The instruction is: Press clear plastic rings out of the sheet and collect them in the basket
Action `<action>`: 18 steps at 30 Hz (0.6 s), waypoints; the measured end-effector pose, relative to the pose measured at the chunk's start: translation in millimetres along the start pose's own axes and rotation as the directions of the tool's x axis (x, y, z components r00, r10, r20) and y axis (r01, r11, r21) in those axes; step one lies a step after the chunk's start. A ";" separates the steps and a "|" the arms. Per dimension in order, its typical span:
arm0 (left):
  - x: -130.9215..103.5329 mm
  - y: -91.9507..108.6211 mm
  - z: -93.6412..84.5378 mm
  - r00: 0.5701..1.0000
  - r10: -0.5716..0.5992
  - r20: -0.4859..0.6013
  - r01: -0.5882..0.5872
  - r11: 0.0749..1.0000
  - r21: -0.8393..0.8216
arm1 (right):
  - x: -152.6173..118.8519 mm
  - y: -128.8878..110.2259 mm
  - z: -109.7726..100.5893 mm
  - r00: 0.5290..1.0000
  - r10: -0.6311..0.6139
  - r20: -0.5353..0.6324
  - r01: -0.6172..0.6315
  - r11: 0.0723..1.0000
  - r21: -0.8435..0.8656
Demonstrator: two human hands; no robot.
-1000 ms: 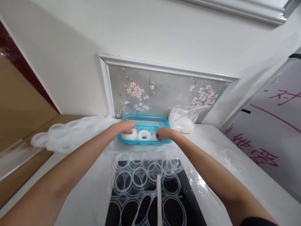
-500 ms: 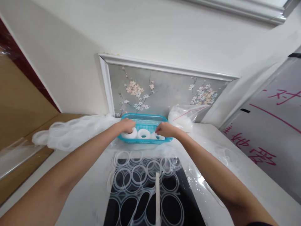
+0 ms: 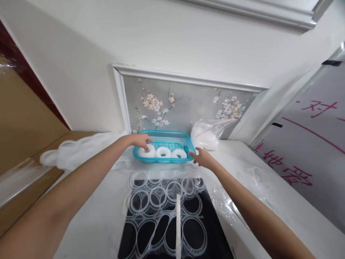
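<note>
A blue plastic basket (image 3: 164, 160) stands against the wall, with three thick white rings in a row along its near side. Over the left ring (image 3: 147, 153) is my left hand (image 3: 142, 140), its fingers apart and one fingertip at the ring's top; whether it presses on the ring I cannot tell. The middle ring (image 3: 163, 152) and the right ring (image 3: 179, 153) lie untouched, their holes facing up. My right hand (image 3: 202, 158) is at the basket's right rim, outside it, fingers spread and holding nothing.
Clear film with ring outlines (image 3: 157, 197) covers a black panel (image 3: 164, 235), and a white strip (image 3: 178, 223) lies on it. Bundled translucent film (image 3: 81, 149) is at left. A zip bag (image 3: 206, 135) with white contents stands right of the basket. A framed floral panel (image 3: 185, 97) is behind.
My right hand has left the right ring and moved out past the basket's right rim, opening. My left hand has lifted slightly and its fingers have spread above the left ring.
</note>
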State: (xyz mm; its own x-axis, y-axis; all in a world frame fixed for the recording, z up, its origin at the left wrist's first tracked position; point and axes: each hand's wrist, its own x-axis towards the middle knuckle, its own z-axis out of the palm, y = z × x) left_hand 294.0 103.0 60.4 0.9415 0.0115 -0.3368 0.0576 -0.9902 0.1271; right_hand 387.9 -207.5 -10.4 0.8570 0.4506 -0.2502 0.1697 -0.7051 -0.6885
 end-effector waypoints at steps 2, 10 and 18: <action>-13.4 3.7 3.6 0.996 0.001 -0.092 -0.002 1.000 -0.017 | 3.2 1.6 5.3 0.998 0.002 0.066 -0.012 0.987 0.160; -70.8 7.4 70.9 0.859 0.130 -0.495 -0.022 0.976 0.218 | 13.5 -6.0 27.0 0.998 0.063 0.002 -0.054 0.837 0.544; -72.5 16.8 79.4 0.680 0.045 -0.732 -0.274 0.941 -0.197 | 18.7 -17.5 37.6 0.989 0.117 -0.085 -0.038 0.776 0.629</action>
State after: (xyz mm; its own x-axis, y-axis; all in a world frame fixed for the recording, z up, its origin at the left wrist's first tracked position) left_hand 200.3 74.5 12.9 0.8860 0.0654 0.4591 -0.1380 -0.9079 0.3957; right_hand 382.7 -166.2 -28.7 0.9093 0.3166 -0.2702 -0.2068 -0.2196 -0.9534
